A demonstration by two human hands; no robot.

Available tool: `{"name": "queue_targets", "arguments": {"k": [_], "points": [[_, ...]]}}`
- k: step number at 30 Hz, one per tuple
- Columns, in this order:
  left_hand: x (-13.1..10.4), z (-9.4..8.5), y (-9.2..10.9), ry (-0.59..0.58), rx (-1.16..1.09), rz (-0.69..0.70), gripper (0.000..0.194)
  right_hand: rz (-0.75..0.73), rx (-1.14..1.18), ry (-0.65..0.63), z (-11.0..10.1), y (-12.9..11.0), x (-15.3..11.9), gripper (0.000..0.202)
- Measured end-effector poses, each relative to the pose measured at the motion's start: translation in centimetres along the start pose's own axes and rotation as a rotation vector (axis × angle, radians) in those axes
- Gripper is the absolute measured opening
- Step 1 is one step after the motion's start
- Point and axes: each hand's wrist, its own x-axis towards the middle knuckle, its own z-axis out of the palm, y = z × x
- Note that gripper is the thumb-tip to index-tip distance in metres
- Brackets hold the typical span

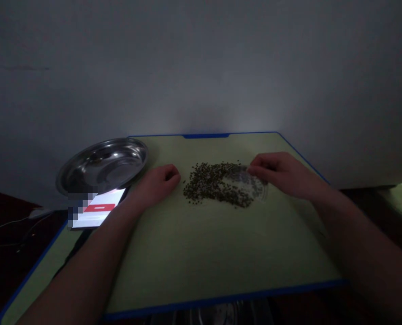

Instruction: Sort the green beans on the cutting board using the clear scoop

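My right hand (278, 174) pinches the edge of a clear plastic round lid (255, 185) between thumb and fingers. The lid lies low and tilted over the right part of a spread of small dark greenish beans (204, 180), and some beans show through it. To the left of the beans, my left hand (160, 183) rests on the board in a loose fist, with nothing visible in it. A lit phone or tablet (101, 210) lies beside my left forearm.
A shiny oval metal basin (108, 164) stands at the back left of the pale green, blue-edged tabletop (201, 253). Behind it rises a grey wall (201, 67). White cables (14, 222) hang beyond the left edge. Another metal dish (217, 313) shows below the front edge.
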Motion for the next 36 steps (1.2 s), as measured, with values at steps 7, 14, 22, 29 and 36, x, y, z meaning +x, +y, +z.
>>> {"name": "queue_targets", "arguments": {"k": [7, 14, 22, 29, 36], "points": [[0.2, -0.1, -0.2, -0.016, 0.008, 0.018, 0.031, 0.226, -0.295, 0.142, -4.3, 7.4, 1.3, 0.036], [0.1, -0.2, 0.1, -0.019, 0.020, 0.006, 0.030, 0.244, -0.320, 0.017, -4.0, 9.8, 1.5, 0.035], [0.1, -0.2, 0.2, -0.029, 0.026, 0.012, 0.029, 0.220, -0.270, -0.120, -3.9, 9.2, 1.3, 0.036], [-0.1, -0.3, 0.3, -0.030, 0.019, 0.015, 0.030, 0.244, -0.186, -0.276, -4.5, 8.6, 0.8, 0.040], [0.1, -0.2, -0.1, -0.030, 0.022, 0.033, 0.031, 0.344, -0.146, -0.454, -4.9, 7.0, 0.0, 0.037]]}}
